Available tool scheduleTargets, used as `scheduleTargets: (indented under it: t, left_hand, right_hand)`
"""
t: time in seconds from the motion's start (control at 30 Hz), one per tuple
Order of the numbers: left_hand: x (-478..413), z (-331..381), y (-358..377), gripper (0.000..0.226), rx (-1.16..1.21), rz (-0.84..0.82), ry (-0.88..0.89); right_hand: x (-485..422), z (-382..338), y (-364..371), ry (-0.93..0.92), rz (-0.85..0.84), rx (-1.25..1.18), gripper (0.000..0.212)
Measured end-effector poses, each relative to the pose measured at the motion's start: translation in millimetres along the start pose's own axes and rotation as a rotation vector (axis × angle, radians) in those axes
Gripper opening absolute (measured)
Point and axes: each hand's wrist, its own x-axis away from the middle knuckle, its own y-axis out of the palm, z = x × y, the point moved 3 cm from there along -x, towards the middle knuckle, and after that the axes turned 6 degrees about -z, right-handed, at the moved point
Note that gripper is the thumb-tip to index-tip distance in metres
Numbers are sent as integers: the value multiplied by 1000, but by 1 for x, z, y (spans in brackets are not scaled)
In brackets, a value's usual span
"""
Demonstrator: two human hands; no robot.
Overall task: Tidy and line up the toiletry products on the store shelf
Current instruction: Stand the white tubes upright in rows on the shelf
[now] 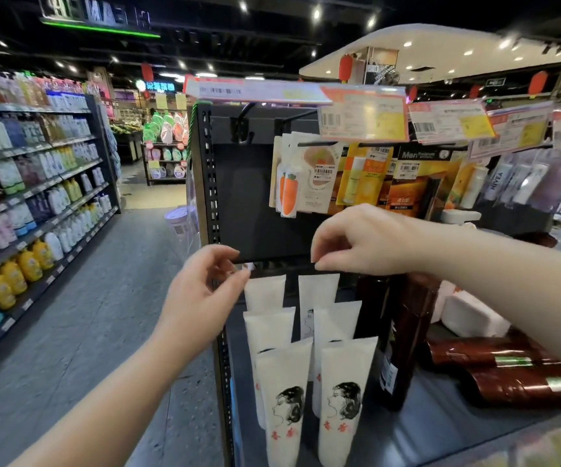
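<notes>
A store aisle runs off to one side of a dark end shelf (441,443), the landmark here, where toiletries are being put in order. On the shelf, nearest its upright post (209,183), white tubes (284,409) printed with a woman's profile stand upright in two neat files, three deep, front to back; this part of the job looks done. Farther along the shelf from the post, a dark brown bottle (402,348) stands just beside the tubes, while two more brown bottles (508,372) lie on their sides beyond it and white packs (471,315) sit behind them, so that end appears still to be straightened. Above the shelf, carded products hang from pegs (309,176) under a row of price tags (363,112).

The person's hands hover over the rearmost tubes. The left hand (201,298), just outside the post, has thumb and forefinger drawn close, and may be pinching a small white tab at the shelf's back edge; blur makes this uncertain. The right hand (360,241), above the back tube of the second file, has fingertips pinched together, seemingly on nothing.
</notes>
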Motion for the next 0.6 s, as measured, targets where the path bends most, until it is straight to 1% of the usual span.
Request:
scheduleTargets:
  t: [0.03, 0.07, 0.13, 0.2, 0.3, 0.43, 0.6]
  left_hand:
    - [9, 5, -4, 8, 29, 30, 30]
    - [18, 11, -8, 7, 46, 52, 58]
    - [41, 19, -12, 20, 93, 54, 97]
    - [64, 22, -9, 23, 116, 32, 93]
    - [92, 17, 3, 25, 43, -21, 8]
    - [115, 6, 26, 40, -54, -76, -152]
    - [127, -2, 51, 35, -58, -20, -291]
  right_hand:
    - [9, -3, -1, -9, 6, -37, 14]
    - [19, -5, 0, -15, -4, -71, 15]
    - [38, -10, 5, -28, -50, -127, 21]
    - [53, -13, 14, -43, -103, -150, 27]
    - [65, -12, 31, -46, -153, -114, 36]
    - [72, -6, 54, -57, -172, -54, 40]
    - [77, 2, 72, -65, -121, -218, 39]
